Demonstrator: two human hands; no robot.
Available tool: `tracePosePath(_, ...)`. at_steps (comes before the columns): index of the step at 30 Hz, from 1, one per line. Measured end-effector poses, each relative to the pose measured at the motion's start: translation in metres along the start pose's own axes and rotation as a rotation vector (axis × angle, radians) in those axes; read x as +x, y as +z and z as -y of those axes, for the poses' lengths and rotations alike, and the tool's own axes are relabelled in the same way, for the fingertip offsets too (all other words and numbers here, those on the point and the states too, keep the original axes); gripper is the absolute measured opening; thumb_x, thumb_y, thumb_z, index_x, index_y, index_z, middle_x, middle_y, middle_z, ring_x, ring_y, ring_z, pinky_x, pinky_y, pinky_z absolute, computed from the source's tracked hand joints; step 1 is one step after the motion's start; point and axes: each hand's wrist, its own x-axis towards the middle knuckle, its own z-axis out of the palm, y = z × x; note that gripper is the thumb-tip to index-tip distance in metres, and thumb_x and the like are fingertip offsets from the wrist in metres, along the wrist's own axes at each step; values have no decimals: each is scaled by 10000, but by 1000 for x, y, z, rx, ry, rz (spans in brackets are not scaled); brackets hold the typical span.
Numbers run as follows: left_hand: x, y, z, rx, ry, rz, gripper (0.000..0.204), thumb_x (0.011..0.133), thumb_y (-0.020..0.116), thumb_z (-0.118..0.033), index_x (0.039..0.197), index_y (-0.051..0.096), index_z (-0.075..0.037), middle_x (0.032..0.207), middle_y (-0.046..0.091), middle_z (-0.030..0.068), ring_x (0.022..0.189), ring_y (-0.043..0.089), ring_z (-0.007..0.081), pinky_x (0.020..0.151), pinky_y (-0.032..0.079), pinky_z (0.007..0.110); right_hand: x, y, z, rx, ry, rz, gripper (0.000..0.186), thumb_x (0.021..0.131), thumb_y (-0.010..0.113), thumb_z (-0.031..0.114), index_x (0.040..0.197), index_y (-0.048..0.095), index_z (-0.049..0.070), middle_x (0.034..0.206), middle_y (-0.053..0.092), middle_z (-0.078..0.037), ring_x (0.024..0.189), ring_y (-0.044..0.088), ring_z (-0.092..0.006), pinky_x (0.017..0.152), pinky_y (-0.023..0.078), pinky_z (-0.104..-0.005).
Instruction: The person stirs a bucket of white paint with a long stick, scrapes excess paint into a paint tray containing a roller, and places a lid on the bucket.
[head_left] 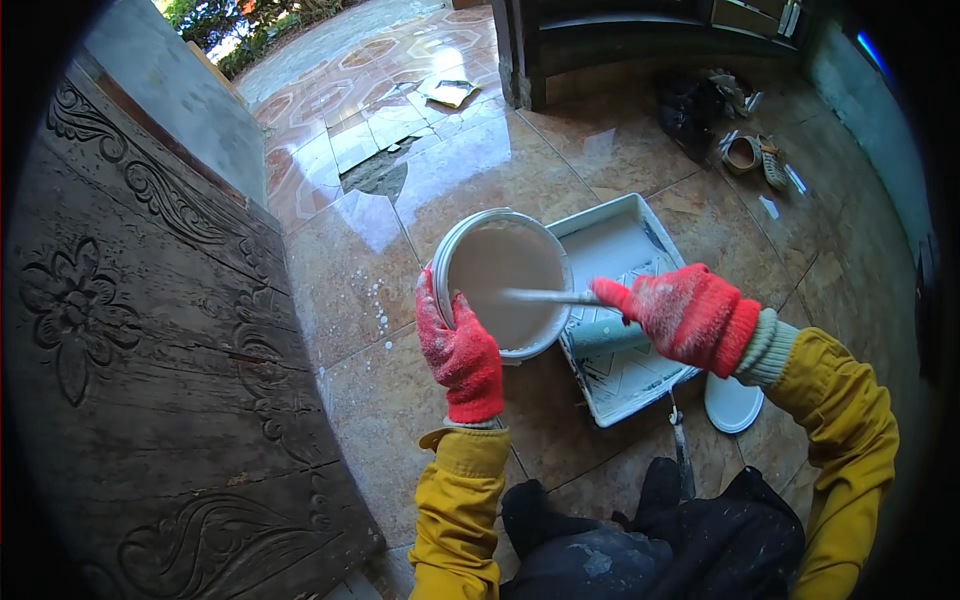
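My left hand (462,352), in a red knitted glove, grips the near left side of a round white bucket (562,275), its thumb over the rim. Grey-beige paint (505,258) lies inside the bucket, which is tipped a little toward me. In my right hand (692,316), also red-gloved, is a pale stick (550,296) whose far end is over or in the paint, smeared by motion. Partly behind the bucket, a white paint tray (640,402) rests on the floor with pale paint in its far end. A paint roller (608,337) lies across it.
Near the tray lie a white round lid (735,403) and the roller's handle (683,450). A carved wooden door panel (190,350) stands left. Broken tiles (378,172) are beyond the bucket. Shoes (772,162) and a black bag (688,112) sit far right.
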Motion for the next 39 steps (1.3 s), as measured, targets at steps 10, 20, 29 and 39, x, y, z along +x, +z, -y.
tracePosePath(10,1,-9,-4,46,5,-15,447,902,529,-14,1336,425,17,1314,503,148,1190,502,229,1010,392,337,21,-47,18,-278,200,202,282,934,460,180,1157,561,38,763,621,-97,674,635,-256,552,497,-395)
tracePosePath(20,2,-13,6,78,-6,-80,451,890,518,8,1334,436,3,1306,512,161,1209,500,254,1021,385,349,19,-30,25,-270,-100,96,249,951,443,188,1101,570,35,675,568,-68,602,599,-246,516,466,-391)
tracePosePath(29,-3,-9,4,-4,16,-10,452,897,499,16,1342,423,4,1324,495,148,1223,484,245,1029,374,342,28,-43,32,-537,12,-129,314,973,431,210,1183,573,24,649,561,-79,573,587,-225,479,462,-371)
tracePosePath(39,-17,-8,9,131,92,45,458,916,513,-2,1359,397,11,1336,479,150,1215,483,226,1020,382,337,23,-45,25,-647,9,-49,499,878,491,108,1364,420,19,758,570,-108,650,600,-222,545,488,-351)
